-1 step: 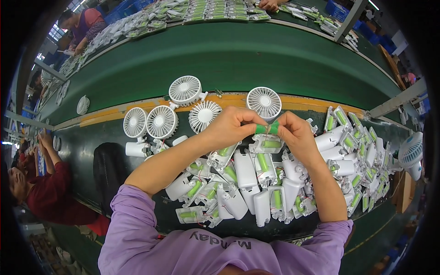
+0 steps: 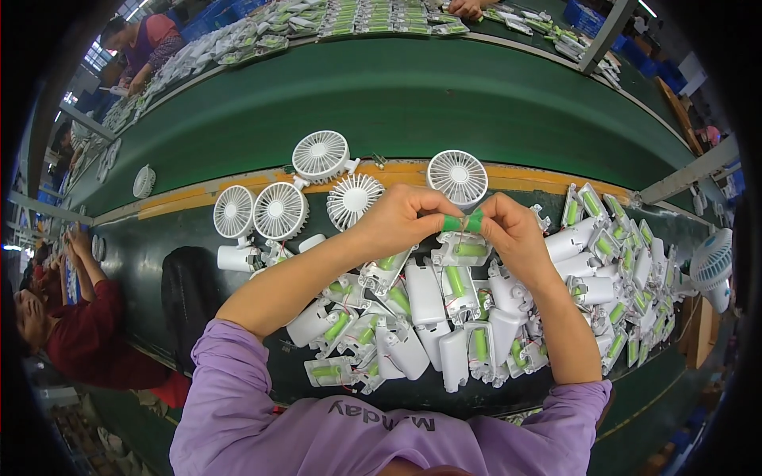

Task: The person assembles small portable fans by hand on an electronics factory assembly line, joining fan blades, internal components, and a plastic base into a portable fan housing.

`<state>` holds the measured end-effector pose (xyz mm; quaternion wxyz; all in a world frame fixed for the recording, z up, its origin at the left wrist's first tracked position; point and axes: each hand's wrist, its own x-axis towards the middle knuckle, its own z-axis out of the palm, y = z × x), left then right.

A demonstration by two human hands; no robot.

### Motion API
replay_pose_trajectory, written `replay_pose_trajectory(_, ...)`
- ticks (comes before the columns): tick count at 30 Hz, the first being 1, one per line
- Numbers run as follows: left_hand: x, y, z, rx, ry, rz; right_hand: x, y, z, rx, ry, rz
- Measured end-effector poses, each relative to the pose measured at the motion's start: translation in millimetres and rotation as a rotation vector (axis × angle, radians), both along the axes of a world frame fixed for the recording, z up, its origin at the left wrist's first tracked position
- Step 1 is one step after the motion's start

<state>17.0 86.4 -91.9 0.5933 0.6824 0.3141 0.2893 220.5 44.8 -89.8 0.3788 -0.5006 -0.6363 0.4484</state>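
My left hand [image 2: 405, 216] and my right hand [image 2: 514, 232] meet fingertip to fingertip, each closed in a pinch. Green tape is wrapped around the digits at the pinch. Thin wires [image 2: 463, 228] seem to run between the fingertips, mostly hidden by them. Just below lies an opened white fan handle [image 2: 463, 251] with a green battery cell inside. Right beyond my hands, a round white fan head [image 2: 457, 176] rests at the bench edge. Under my forearms spreads a heap of white handle housings [image 2: 425, 292], several showing green cells and thin red wires.
More white fan heads [image 2: 281, 210] stand to the left, near a black object [image 2: 189, 297]. A large pile of handles [image 2: 623, 278] fills the right side, beside a white fan [image 2: 711, 266]. A green conveyor belt [image 2: 444, 95] runs beyond. Other people work at left and across.
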Motion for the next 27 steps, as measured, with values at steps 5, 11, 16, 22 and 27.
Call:
replay_pose_trajectory(5,1,0,0,-0.064,-0.016,0.02,-1,-1,-1,0.029,-0.002,-0.008)
replay_pose_trajectory(11,4,4,3,-0.096,0.03,0.024,2,3,1,-0.114,0.116,-0.028)
replay_pose_trajectory(16,4,8,1,-0.148,-0.068,0.05,-1,4,1,-0.093,0.219,-0.043)
replay_pose_trajectory(22,1,11,-3,-0.137,-0.079,0.01,-1,4,-1,-0.079,0.232,-0.013)
replay_pose_trajectory(27,3,8,1,-0.131,-0.048,0.012,2,3,2,-0.114,0.15,0.014)
